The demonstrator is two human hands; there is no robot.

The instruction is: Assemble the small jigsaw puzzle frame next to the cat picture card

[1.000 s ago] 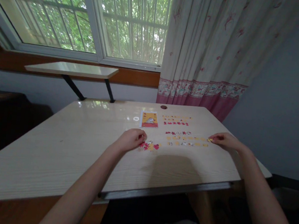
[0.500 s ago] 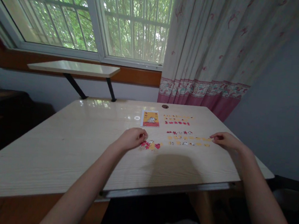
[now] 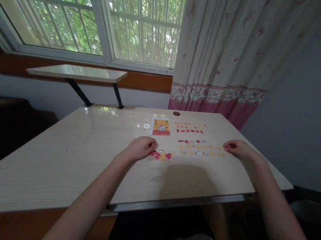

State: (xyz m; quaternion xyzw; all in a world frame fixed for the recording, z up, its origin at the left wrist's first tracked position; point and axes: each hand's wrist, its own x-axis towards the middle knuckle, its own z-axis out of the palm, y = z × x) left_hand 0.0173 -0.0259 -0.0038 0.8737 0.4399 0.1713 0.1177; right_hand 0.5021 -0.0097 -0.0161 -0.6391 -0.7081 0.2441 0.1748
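On the worktop [image 3: 57, 170], the left hand [image 3: 141, 147] is curled just beside a loose pile of red, yellow and white puzzle pieces [image 3: 162, 157], nearer the front edge than the picture card [image 3: 161, 127]. Toward the right edge, the right hand [image 3: 241, 148] has thumb and fingertips drawn together at the end of a yellow row [image 3: 205, 147]; whether either hand pinches a piece, I cannot tell. More rows [image 3: 189, 130] lie toward the back edge.
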